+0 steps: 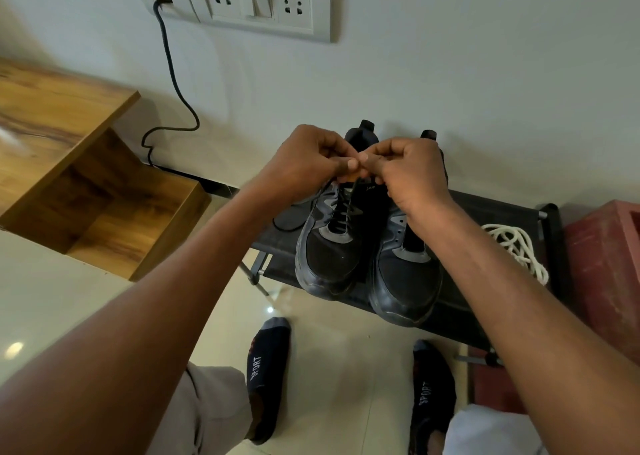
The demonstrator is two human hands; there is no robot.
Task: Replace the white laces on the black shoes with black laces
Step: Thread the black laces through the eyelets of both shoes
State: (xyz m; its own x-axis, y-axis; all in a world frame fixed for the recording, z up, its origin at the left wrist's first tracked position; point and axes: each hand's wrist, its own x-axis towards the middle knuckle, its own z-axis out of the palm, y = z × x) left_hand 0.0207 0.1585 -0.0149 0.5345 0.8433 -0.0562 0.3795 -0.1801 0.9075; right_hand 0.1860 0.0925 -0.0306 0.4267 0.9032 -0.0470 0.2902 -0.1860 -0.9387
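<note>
Two black shoes stand side by side on a black rack (485,205), toes toward me. The left shoe (329,247) carries a black lace (343,212) threaded through its eyelets. The right shoe (405,281) shows open eyelets with no lace that I can see. My left hand (304,160) and my right hand (408,167) meet above the left shoe's tongue, and both pinch the black lace ends between thumb and fingers. The white laces (516,243) lie in a loose pile on the rack, right of the shoes.
Another black lace (287,228) lies on the rack left of the shoes. A wooden shelf unit (86,177) stands at the left, a red box (609,274) at the right. A black cable (173,84) hangs from the wall socket. My socked feet (266,368) stand on the tiled floor.
</note>
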